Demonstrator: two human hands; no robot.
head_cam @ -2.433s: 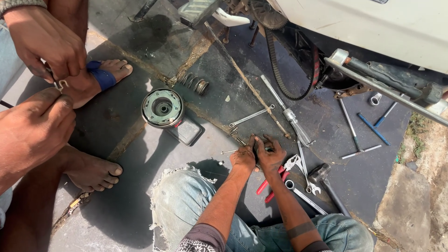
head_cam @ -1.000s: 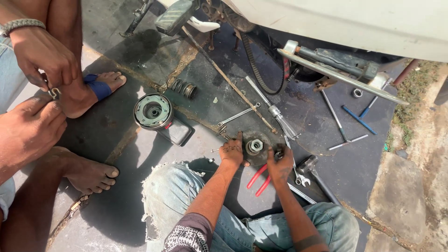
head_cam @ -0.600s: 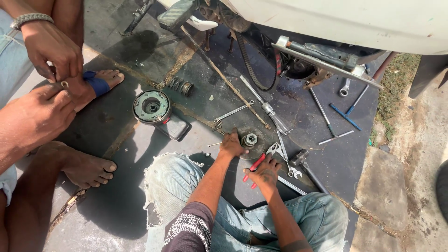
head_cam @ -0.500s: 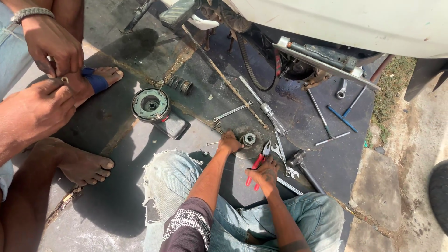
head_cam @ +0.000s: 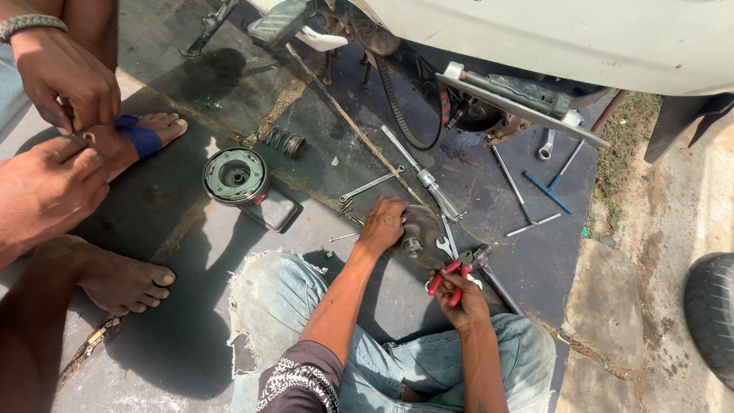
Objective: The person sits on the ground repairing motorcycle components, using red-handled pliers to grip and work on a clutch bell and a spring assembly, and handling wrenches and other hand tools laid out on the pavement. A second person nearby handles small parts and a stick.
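Oil-stained concrete (head_cam: 191, 229) fills the ground under a white scooter body (head_cam: 550, 38), whose open engine side with its drive belt (head_cam: 397, 107) closes off the far edge. Open room lies in the pale patch toward the near left; to the right the slab ends at a cracked kerb beside a tyre (head_cam: 711, 313).

At the upper left, the person's right hand (head_cam: 65, 73) and left hand (head_cam: 46, 191) meet over a small metal ring (head_cam: 89, 138). The left fingertips are pressed together, pinching it; the right fingers curl down just above, and I cannot tell whether they touch it. Both hands hover over a bare foot with a blue sandal strap (head_cam: 138, 138); a second foot (head_cam: 115, 279) rests nearer.

A round clutch drum (head_cam: 235, 176) stands on a flat dark tray (head_cam: 275, 213), with a coil spring (head_cam: 284, 141) just beyond.

In the middle a co-worker in torn jeans crouches, one hand (head_cam: 382, 226) on a round pulley part (head_cam: 417, 229), the other (head_cam: 462, 294) gripping red-handled pliers (head_cam: 451, 275). Spanners (head_cam: 371, 185), a long rod (head_cam: 352, 126), a socket wrench (head_cam: 420, 176) and blue-handled screwdrivers (head_cam: 547, 191) lie scattered between that crouching figure and the scooter, crowding the way there.
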